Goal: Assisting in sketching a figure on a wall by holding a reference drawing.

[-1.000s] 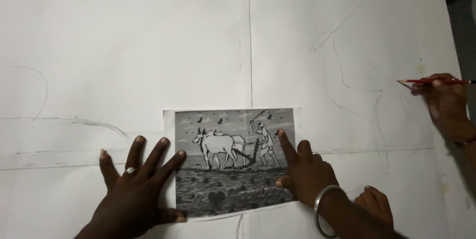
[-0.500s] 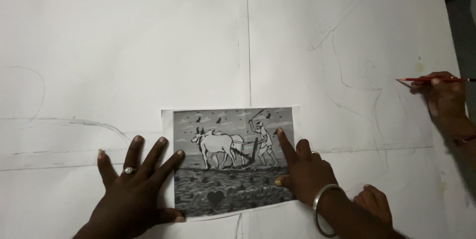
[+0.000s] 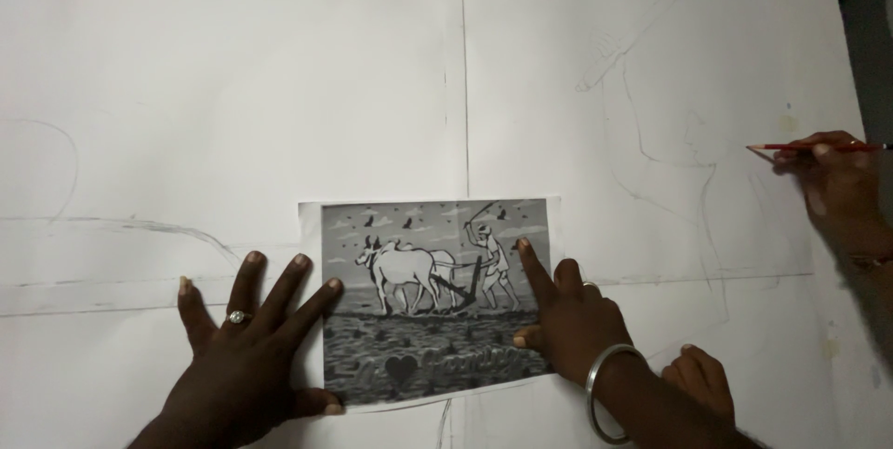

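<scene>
A grey printed picture (image 3: 433, 305) of a farmer ploughing with two oxen lies on large white paper sheets (image 3: 279, 86). My left hand (image 3: 246, 356), a ring on one finger, rests flat with its fingers spread, the fingertips touching the print's left edge. My right hand (image 3: 569, 317), with a metal bangle on the wrist, lies on the print's right side. Its index finger points at the farmer figure. Neither hand holds anything.
Faint pencil outlines (image 3: 651, 133) run over the right sheet, with more lines at the left. Another person's hand (image 3: 837, 179) at the right edge holds a red pencil (image 3: 809, 147) to the paper. A further hand (image 3: 699, 382) rests beside my right forearm.
</scene>
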